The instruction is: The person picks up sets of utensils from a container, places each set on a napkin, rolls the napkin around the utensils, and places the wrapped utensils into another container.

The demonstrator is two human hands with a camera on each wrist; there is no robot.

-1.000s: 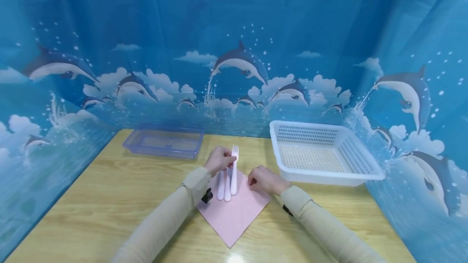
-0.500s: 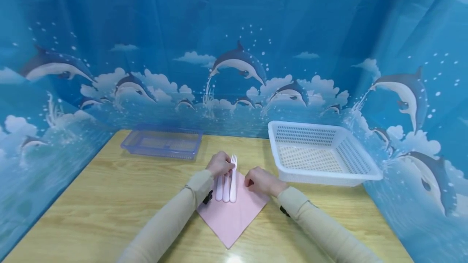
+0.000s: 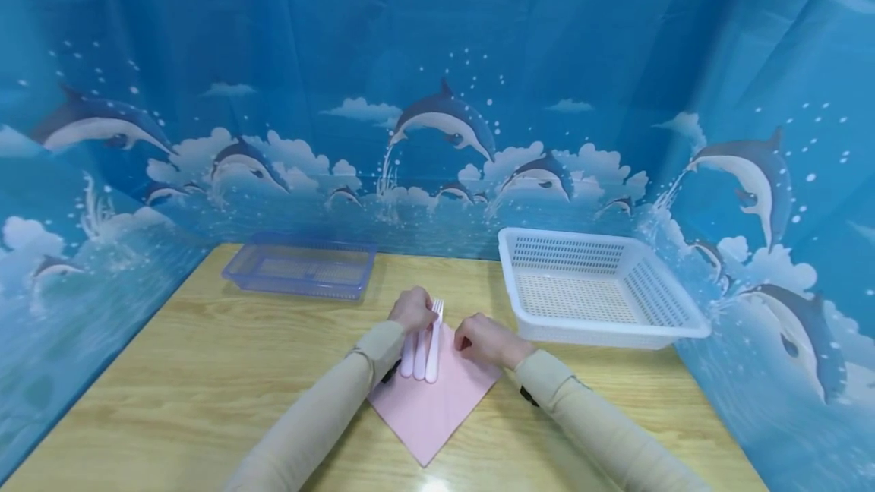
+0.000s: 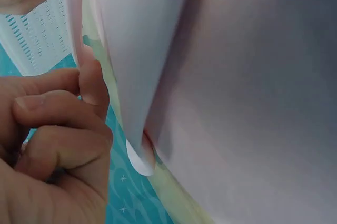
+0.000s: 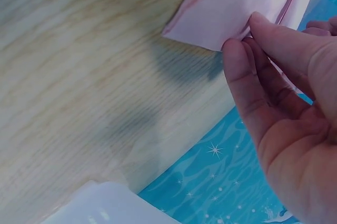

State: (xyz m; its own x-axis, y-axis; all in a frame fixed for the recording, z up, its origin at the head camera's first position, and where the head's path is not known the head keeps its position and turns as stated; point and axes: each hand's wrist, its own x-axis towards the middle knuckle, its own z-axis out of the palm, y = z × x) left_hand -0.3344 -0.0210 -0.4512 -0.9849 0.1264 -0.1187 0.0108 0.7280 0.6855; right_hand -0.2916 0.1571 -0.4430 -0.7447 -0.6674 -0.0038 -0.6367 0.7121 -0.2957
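Note:
A pink napkin (image 3: 431, 405) lies as a diamond on the wooden table (image 3: 171, 370). Three white plastic pieces of cutlery (image 3: 422, 348), one of them a fork, lie side by side on its upper left part. My left hand (image 3: 412, 308) grips their upper ends; in the left wrist view its curled fingers (image 4: 52, 129) sit against a white handle (image 4: 142, 50). My right hand (image 3: 481, 340) is at the napkin's right corner. In the right wrist view its thumb and fingers (image 5: 247, 61) pinch that corner of the napkin (image 5: 226, 3).
A low blue see-through tray (image 3: 301, 272) stands at the back left. A white slotted basket (image 3: 595, 287) stands at the back right, close to my right hand. A blue dolphin-print curtain surrounds the table on three sides.
My left hand has drawn the cutlery a little toward me and lower onto the napkin. My right hand has shifted slightly left, staying at the napkin's corner.

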